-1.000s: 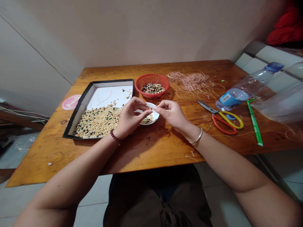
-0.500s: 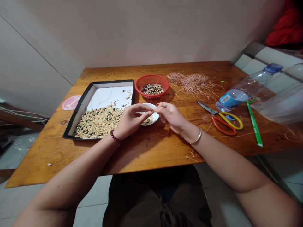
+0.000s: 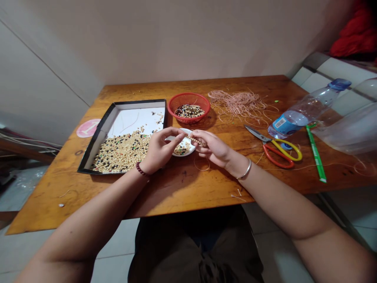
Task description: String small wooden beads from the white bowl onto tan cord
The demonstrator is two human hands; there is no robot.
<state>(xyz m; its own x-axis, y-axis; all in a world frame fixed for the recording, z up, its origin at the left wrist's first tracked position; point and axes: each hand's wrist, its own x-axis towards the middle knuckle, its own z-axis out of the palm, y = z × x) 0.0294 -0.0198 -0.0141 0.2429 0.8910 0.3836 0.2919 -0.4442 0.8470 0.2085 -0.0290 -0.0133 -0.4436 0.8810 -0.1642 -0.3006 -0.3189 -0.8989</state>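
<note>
A short string of pale beads (image 3: 196, 140) lies across the fingers of my right hand (image 3: 215, 148), which is closed on it. The thumb and forefinger of my left hand (image 3: 165, 148) are pinched together near the string's left end; what lies between those fingertips is too small to make out. Under both hands sits a small white plate (image 3: 191, 149) with loose pale and dark beads on it, partly covered by my left hand. A thin cord (image 3: 202, 169) curves down onto the table below my right hand.
A black-rimmed tray (image 3: 88, 151) of mixed beads is at left, with a red basket (image 3: 189, 119) of beads behind the plate. Tangled pink cord (image 3: 238, 103), scissors (image 3: 275, 146), a plastic bottle (image 3: 300, 116) and a green strip (image 3: 316, 155) lie to the right.
My right hand has turned and its fingers have loosened, so the bead string shows along them. The fingertips of my two hands are slightly farther apart.
</note>
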